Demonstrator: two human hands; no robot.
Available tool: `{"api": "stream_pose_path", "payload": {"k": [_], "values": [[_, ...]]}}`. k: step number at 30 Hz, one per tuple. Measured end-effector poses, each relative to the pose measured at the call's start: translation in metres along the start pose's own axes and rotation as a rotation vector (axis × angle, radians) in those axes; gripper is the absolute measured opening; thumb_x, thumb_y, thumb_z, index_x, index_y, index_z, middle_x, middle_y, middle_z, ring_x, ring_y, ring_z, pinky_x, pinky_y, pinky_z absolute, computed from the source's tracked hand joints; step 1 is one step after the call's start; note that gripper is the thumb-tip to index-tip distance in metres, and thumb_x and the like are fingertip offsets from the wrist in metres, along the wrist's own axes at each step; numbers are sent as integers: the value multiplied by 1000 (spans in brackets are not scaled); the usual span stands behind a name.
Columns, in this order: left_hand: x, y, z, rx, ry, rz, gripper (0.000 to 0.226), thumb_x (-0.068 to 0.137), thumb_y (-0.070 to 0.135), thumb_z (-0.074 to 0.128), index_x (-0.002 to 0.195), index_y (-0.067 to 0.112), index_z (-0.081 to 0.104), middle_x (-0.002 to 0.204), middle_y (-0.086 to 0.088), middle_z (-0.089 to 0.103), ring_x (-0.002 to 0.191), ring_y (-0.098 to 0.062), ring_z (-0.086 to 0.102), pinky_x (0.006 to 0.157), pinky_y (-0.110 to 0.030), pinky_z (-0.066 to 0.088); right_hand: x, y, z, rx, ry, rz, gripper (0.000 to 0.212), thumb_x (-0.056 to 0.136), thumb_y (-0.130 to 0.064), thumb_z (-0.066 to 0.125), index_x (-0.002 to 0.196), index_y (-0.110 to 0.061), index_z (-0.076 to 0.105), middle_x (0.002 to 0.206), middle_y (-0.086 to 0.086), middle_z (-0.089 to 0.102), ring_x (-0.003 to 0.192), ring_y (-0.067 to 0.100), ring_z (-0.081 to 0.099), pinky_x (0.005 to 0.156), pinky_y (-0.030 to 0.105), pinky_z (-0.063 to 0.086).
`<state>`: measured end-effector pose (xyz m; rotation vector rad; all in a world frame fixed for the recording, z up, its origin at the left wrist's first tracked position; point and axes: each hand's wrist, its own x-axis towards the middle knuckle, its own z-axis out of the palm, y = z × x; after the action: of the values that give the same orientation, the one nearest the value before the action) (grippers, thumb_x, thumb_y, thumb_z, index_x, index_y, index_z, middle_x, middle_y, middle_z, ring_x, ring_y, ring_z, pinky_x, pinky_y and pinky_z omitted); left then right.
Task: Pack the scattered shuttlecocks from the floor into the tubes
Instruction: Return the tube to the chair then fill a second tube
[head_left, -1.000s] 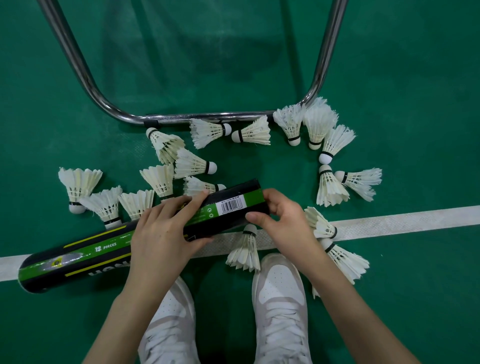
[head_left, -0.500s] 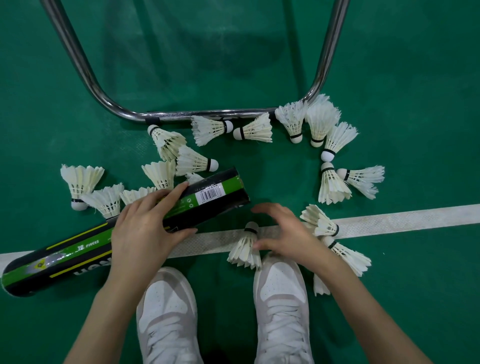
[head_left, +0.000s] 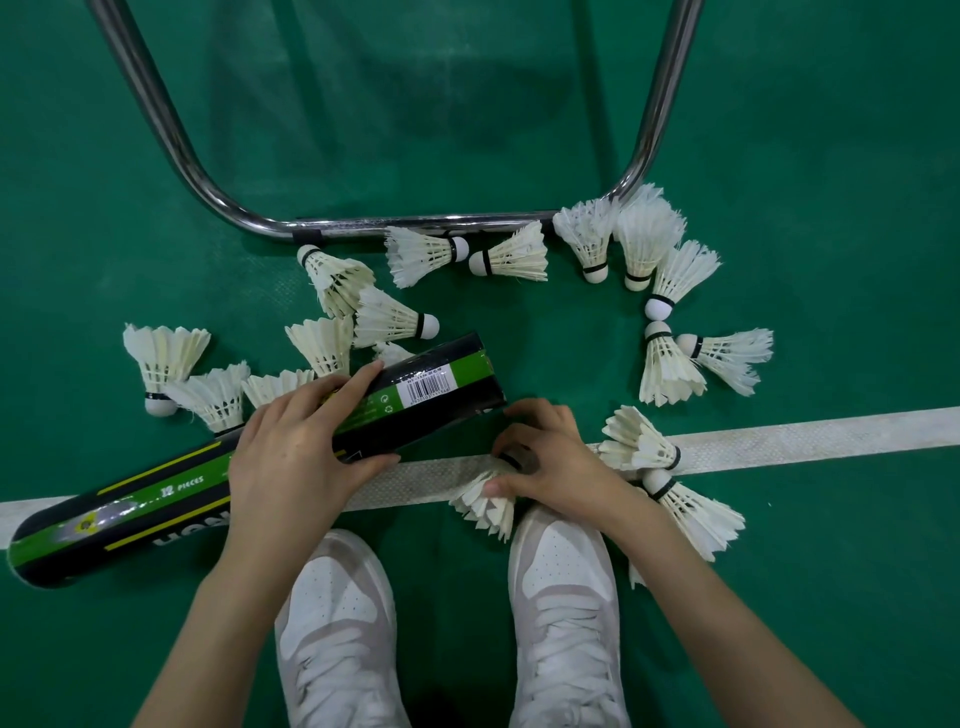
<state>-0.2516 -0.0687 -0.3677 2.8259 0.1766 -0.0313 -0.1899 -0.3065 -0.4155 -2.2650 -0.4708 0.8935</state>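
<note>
Fingers (head_left: 524, 431) around shuttlecock (head_left: 485, 506) beside tube (head_left: 249, 457) mouth

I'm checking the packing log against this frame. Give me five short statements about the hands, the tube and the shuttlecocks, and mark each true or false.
1. The left hand grips the black and green shuttlecock tube. True.
2. The right hand rests on the tube's open end. False: it is off the tube and grips a shuttlecock lying on the white court line.
3. The tube stands upright on the green floor. False: it lies slanted, nearly flat.
4. Several shuttlecocks lie against the chrome tube frame. True.
5. The person is barefoot. False: white sneakers show between the arms.
</note>
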Motion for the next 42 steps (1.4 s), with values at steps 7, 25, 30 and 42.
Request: {"api": "stream_pose_path", "payload": {"k": [7,25,30,42], "values": [[-1,0,1,-1,8,2,85,58,40,84,134,29,49,113,-4,63,100,-32,58,82,-46,47,-3,6,-3,-96,200,35,18,88,-17,59,102,-7,63,119,2,42,117,20,35,92,21,28],[2,1,3,-2,-7,0,85,58,41,83,135,29,48,115,-4,62,102,-31,57,84,-45,46,5,7,-13,-79,110,85,29,83,0,56,110,-9,62,109,6,52,107,23,45,83,24,33],[1,1,2,-7,0,0,84,58,40,84,134,29,49,113,-4,63,101,-31,58,83,-45,46,12,9,-22,-35,367,256,29,88,-24,60,112,-8,53,106,7,55,100,25,52,74,31,36],[2,5,4,0,24,26,85,56,39,85,133,26,51,111,-6,64,97,-32,60,82,-45,47,16,4,-39,-384,415,205,64,89,-33,59,142,-38,23,120,3,40,102,23,49,61,31,41]]}}
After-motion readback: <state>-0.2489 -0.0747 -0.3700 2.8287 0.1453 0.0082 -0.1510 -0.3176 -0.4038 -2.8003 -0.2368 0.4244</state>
